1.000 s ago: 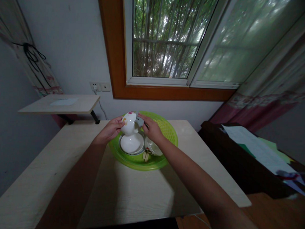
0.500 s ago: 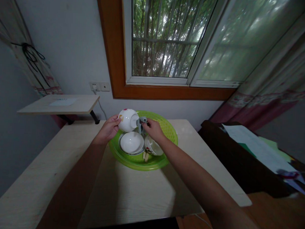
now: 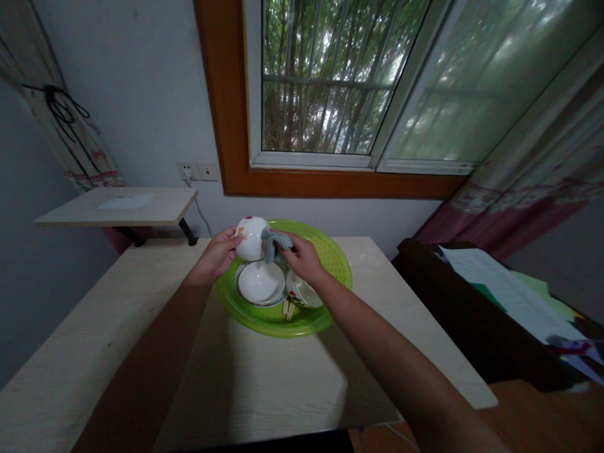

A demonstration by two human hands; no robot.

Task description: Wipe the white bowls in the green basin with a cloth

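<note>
My left hand (image 3: 220, 252) grips the rim side of a white bowl (image 3: 251, 239) with flower marks, tilted so that its base faces right. A grey cloth (image 3: 274, 244) is pinched in my right hand (image 3: 302, 256) and lies against the bowl's base. Both hands are above a round green plastic basket (image 3: 259, 325). In the basket stand stacked white bowls (image 3: 258, 282) and, to their right, a flowered bowl (image 3: 304, 291), partly hidden by my right wrist. The light wooden ends (image 3: 288, 310) of some sticks, maybe chopsticks, show beside it.
The basket rests on a pale wooden table (image 3: 276, 384). A small raised shelf (image 3: 119, 205) with a paper on it stands at the left back. A window (image 3: 337, 76) is behind the table. To the right is a dark surface with papers (image 3: 498, 293).
The cloth has spread over the bowl's base and now covers its foot ring. My right hand has shifted only slightly; the left hand still holds the bowl.
</note>
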